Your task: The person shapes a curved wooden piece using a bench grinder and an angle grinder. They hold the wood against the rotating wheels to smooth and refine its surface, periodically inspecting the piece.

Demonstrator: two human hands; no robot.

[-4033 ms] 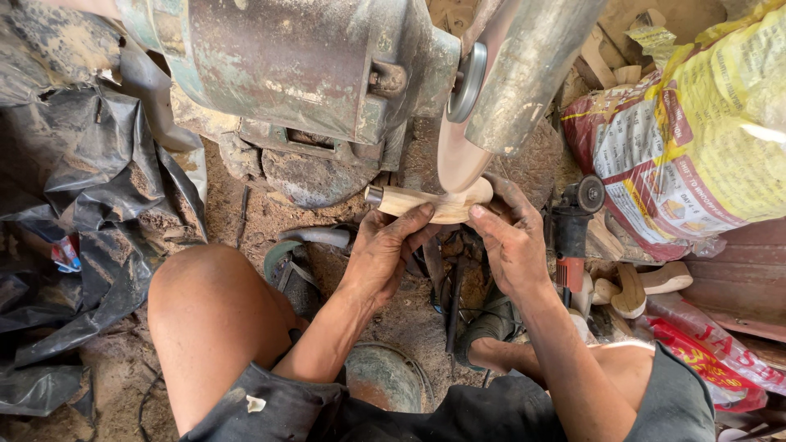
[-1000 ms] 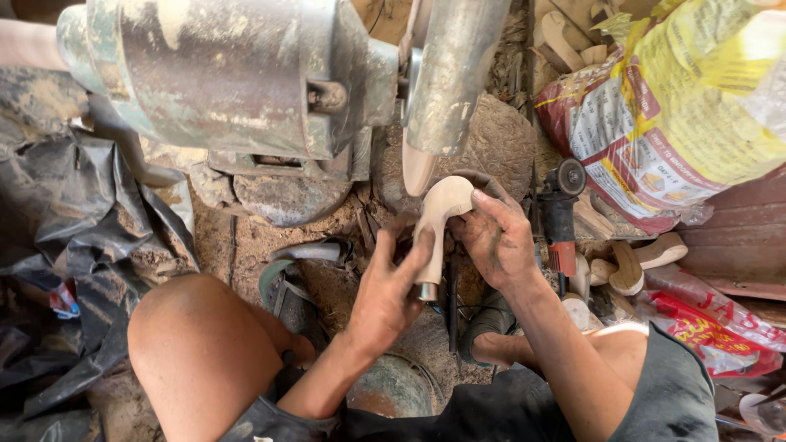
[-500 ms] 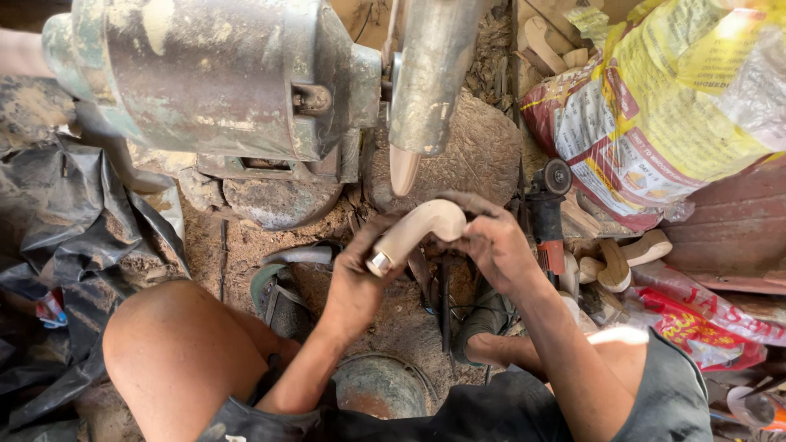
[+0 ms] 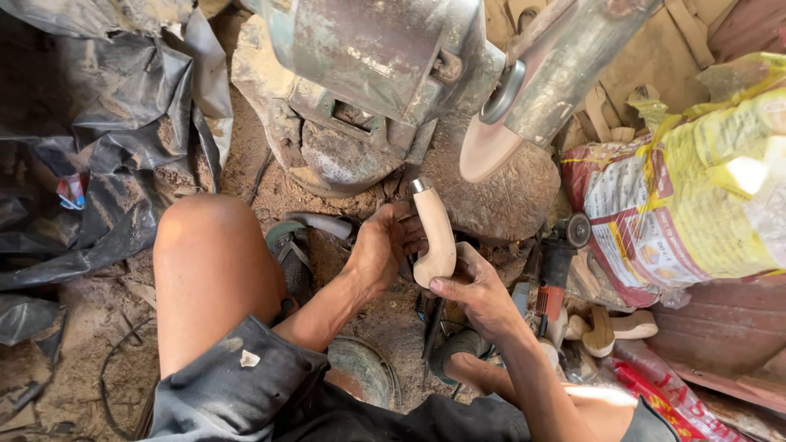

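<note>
Turned since half a second ago, the pale curved wooden handle with a metal ferrule [image 4: 433, 233] now stands upright, well off the pink sanding disc [image 4: 486, 149]; left hand [image 4: 378, 248] and right hand [image 4: 475, 293] both grip it

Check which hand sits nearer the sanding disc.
Left, narrowly. The left hand grips the wooden handle mid-length, below-left of the sanding disc. The right hand holds the handle's curved lower end, further below the disc.
</note>
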